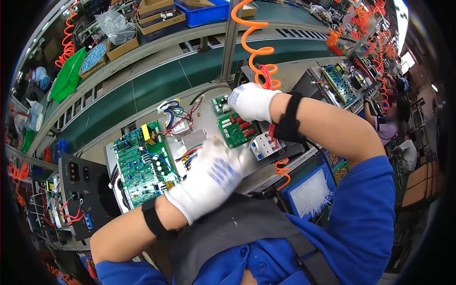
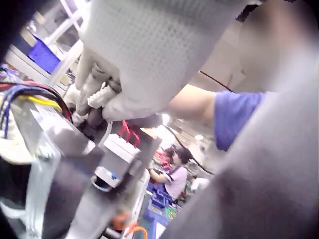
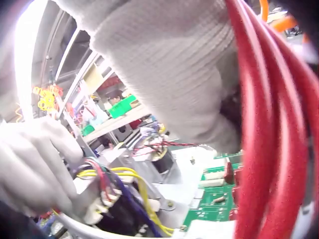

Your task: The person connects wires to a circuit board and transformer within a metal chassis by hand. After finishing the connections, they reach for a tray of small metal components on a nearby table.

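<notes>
My gloved left hand [image 1: 209,173] is over the middle of the open chassis, blurred in the head view. In the left wrist view its thumb and fingers pinch a small white connector [image 2: 102,95], with a white wire running down below it. My gloved right hand [image 1: 250,103] is farther back, beside a small green circuit board [image 1: 220,105] and above a larger board with red parts [image 1: 236,129]. Its fingertips are hidden, so I cannot tell what it grips. Thick red cables [image 3: 269,119] pass right beside it, down to a white terminal block [image 1: 267,146].
A large green circuit board [image 1: 142,166] lies at left, next to a black panel [image 1: 83,190]. Bundled coloured wires [image 1: 172,114] lie behind. An orange coiled hose [image 1: 256,42] hangs overhead. A blue tray of white ties [image 1: 311,192] is at right, and a green conveyor [image 1: 156,88] runs behind.
</notes>
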Available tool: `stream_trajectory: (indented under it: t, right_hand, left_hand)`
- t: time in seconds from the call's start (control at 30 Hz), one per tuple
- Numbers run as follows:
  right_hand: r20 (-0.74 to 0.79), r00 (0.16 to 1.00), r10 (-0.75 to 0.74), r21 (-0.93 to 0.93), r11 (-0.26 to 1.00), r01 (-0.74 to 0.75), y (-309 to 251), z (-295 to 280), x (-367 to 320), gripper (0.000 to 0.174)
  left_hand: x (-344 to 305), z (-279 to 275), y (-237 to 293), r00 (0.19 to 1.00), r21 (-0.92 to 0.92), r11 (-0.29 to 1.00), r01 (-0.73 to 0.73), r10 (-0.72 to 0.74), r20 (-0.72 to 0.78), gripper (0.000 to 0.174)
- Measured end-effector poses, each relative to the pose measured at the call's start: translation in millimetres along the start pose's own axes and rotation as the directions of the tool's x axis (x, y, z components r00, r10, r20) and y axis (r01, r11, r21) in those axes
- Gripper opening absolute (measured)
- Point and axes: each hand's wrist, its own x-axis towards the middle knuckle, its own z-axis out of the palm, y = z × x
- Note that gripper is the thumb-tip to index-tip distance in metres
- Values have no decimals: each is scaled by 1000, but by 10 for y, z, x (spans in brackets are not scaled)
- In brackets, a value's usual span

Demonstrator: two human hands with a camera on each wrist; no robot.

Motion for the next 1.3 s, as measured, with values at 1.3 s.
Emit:
stream_trajectory:
  t: [1.3]
  right_hand:
    - [72, 950, -304, 92, 950, 297, -16, -65, 598, 19]
  left_hand:
    - [-318, 442, -525, 906, -458, 808, 370, -422, -12, 72]
